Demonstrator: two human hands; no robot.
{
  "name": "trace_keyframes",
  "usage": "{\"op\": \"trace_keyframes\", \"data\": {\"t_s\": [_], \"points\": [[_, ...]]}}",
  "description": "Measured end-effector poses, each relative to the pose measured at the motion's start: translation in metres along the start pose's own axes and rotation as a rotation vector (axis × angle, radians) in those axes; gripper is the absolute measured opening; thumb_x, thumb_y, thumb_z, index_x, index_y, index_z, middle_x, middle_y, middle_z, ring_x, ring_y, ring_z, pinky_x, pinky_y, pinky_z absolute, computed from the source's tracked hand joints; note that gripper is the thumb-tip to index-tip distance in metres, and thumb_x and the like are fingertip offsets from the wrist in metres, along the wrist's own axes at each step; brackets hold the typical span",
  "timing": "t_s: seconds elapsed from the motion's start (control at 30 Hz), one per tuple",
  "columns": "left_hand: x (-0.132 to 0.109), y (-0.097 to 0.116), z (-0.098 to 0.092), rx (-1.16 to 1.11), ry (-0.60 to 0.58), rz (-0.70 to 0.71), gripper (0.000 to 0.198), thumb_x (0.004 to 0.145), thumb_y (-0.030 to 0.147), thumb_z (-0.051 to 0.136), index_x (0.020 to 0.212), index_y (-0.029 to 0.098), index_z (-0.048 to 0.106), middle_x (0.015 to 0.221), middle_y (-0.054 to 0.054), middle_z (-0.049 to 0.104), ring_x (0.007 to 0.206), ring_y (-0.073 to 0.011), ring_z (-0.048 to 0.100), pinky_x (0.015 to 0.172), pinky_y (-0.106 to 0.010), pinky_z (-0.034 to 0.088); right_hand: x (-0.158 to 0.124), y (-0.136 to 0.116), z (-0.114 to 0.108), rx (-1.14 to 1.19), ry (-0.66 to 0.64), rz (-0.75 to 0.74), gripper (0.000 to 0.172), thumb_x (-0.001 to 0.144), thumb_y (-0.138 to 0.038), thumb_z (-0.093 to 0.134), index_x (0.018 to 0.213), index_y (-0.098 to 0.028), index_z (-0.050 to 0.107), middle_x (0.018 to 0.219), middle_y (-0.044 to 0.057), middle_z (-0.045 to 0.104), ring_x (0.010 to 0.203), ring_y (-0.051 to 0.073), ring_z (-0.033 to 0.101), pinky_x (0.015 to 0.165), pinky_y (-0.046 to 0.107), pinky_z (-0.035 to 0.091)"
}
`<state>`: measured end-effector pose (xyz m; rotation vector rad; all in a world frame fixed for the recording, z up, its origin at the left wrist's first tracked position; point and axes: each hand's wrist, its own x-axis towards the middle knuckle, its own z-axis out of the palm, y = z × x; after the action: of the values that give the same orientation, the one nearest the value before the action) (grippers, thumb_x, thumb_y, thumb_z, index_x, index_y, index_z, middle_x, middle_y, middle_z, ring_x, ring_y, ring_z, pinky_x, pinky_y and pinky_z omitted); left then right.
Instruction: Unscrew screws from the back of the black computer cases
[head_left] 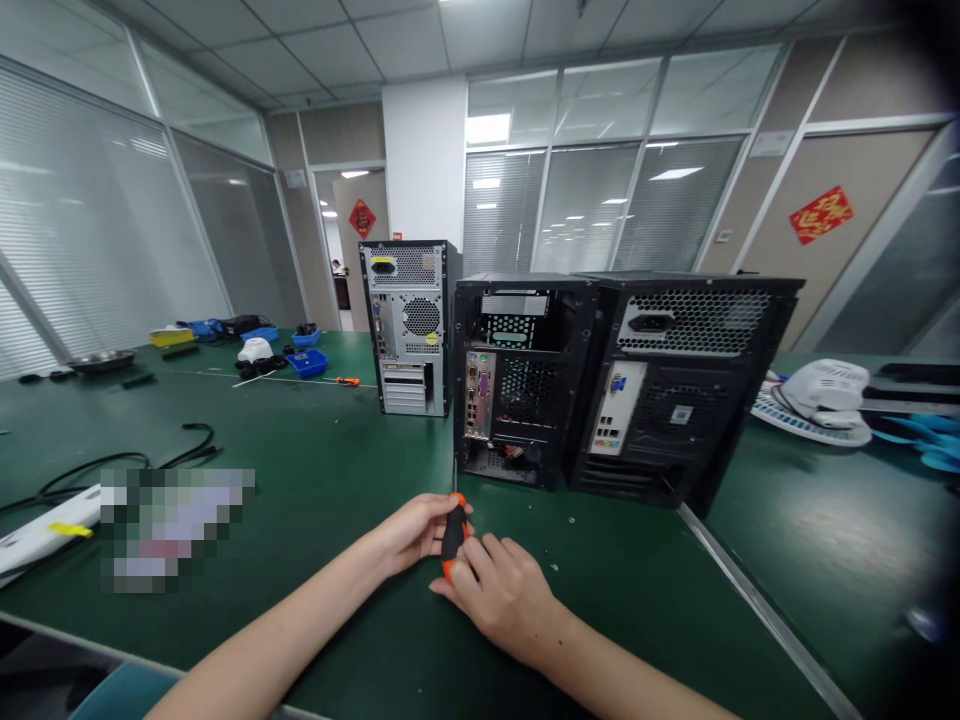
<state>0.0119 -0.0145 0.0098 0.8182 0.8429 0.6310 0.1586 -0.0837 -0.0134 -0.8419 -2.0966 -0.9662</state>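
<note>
Both hands hold a screwdriver [453, 535] with a black and orange handle, low over the green table. My left hand [421, 525] has its fingers closed around the handle's far end. My right hand [506, 592] grips the near end, fingers curled over it. The thin shaft points away from me, towards the computer cases. Just beyond the hands stands a black computer case [565, 400], its back turned to me and its upper bay open. Beside it on the right is another black computer case [705, 400]; to the left and farther back, a silver-backed computer case [406, 335].
A white power strip [52, 535] and black cables [82, 460] lie at left. Farther back are blue trays [307, 363] and a small orange screwdriver [348, 381]. White fan parts [825, 395] and blue fan blades [919, 440] lie at right. Small bits [554, 567] dot the table.
</note>
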Motion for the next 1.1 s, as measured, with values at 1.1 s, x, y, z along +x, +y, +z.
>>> {"op": "trace_keyframes", "data": {"t_s": [1.1], "points": [[0.0018,-0.0022,-0.0013,-0.039,0.070,0.057,0.024,0.076,0.032,0.072,0.078,0.011,0.059,0.061,0.002,0.055,0.048,-0.0054,0.050,0.048,-0.017,0.040,-0.0028,0.0024,0.0060,-0.030,-0.006,0.020,0.023,0.091,-0.032,0.050,0.104,-0.014,0.056,0.084,0.006,0.064,0.064,0.015,0.052,0.060,0.032,0.032]]}}
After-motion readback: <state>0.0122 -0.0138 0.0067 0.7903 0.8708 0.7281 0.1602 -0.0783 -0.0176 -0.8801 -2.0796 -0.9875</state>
